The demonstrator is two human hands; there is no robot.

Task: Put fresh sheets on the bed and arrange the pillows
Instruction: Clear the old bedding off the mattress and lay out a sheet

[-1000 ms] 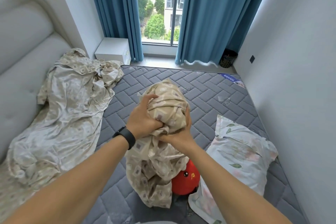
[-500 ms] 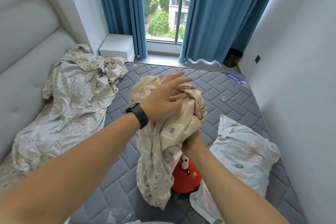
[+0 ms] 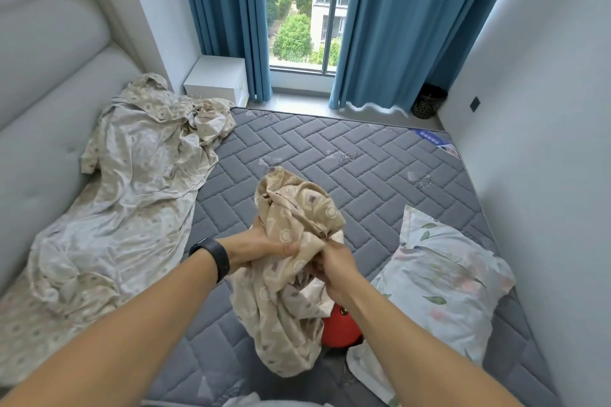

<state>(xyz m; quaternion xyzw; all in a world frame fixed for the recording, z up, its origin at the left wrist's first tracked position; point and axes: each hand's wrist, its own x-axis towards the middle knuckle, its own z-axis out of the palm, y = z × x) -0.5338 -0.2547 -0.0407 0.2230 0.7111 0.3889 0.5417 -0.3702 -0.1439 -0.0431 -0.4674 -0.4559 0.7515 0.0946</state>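
I hold a bunched beige patterned cloth point(image 3: 291, 218) above the bare grey quilted mattress point(image 3: 363, 162). My left hand point(image 3: 264, 243) grips the bundle from the left, thumb over the fabric. My right hand point(image 3: 330, 264) pinches a fold on its right side. The rest of the cloth hangs down between my forearms. A larger crumpled beige sheet point(image 3: 132, 182) lies along the left side of the mattress against the padded headboard point(image 3: 49, 82). A floral pillow point(image 3: 443, 277) lies at the right.
A red plush toy point(image 3: 340, 330) sits on the mattress under the hanging cloth. A white nightstand point(image 3: 218, 79) stands by the blue curtains point(image 3: 390, 23) and the window. A dark basket point(image 3: 428, 106) sits in the far right corner. A wall runs along the right.
My left hand came off the top of the bundle and now grips its left side lower down. The bundle has dropped and my right hand has shifted to a fold on the right.
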